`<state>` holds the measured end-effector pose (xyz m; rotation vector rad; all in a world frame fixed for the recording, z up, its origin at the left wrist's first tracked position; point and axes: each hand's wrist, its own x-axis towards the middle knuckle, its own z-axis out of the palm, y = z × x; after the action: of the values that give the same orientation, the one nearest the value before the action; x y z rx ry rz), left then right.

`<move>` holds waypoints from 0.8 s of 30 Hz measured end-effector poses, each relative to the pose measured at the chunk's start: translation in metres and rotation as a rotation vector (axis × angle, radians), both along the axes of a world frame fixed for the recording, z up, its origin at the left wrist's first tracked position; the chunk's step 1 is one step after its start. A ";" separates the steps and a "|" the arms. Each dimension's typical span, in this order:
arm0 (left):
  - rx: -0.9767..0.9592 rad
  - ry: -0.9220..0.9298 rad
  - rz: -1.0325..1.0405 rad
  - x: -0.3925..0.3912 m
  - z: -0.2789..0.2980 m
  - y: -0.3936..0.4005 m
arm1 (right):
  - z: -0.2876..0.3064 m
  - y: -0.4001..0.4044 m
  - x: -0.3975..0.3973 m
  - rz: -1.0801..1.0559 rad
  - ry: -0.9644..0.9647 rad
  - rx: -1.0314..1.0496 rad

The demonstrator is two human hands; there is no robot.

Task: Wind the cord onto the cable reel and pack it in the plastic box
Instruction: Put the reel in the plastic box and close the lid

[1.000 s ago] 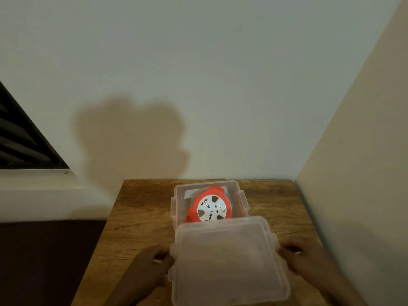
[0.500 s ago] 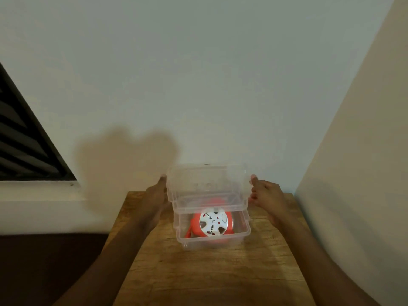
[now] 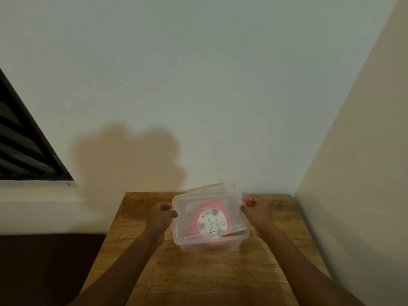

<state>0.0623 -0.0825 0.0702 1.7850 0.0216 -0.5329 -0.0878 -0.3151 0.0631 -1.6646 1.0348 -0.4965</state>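
My forearms run up from the near edge of the worktop toward the box, which stands at the middle of the far half. The reel lies flat inside it, white face up, seen through the clear lid. No loose cord shows outside the box.

My left hand grips the lid's left edge with curled fingers; my right hand grips its right edge the same way. Both hands are equally near, one at each side, so the lid's long axis runs left to right between them.

The lid sits tilted: its near edge rests on or close to the box rim, while its far edge stands raised and skewed above the far rim. I judge the packing nearly complete. The next move requires lowering the far edge squarely, straight down and away from me, until all rims meet. Whether the side latches are engaged cannot be told.

Beyond the worktop stands the wall.
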 end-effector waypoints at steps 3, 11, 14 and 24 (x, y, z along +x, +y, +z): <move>0.033 -0.034 -0.031 0.001 -0.010 0.001 | -0.009 0.004 -0.005 0.032 0.059 -0.090; 0.078 -0.131 -0.026 -0.001 -0.029 0.000 | -0.020 0.002 -0.016 0.071 0.189 -0.177; 0.100 -0.208 -0.034 -0.002 -0.035 0.006 | -0.025 0.002 -0.022 0.081 0.183 -0.148; -0.091 0.173 -0.043 -0.002 -0.049 0.018 | -0.031 -0.007 -0.034 0.035 0.028 0.237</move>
<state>0.0599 -0.0644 0.0211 1.6495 0.0777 -0.7073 -0.1214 -0.3217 0.0324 -1.4799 1.0403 -0.3149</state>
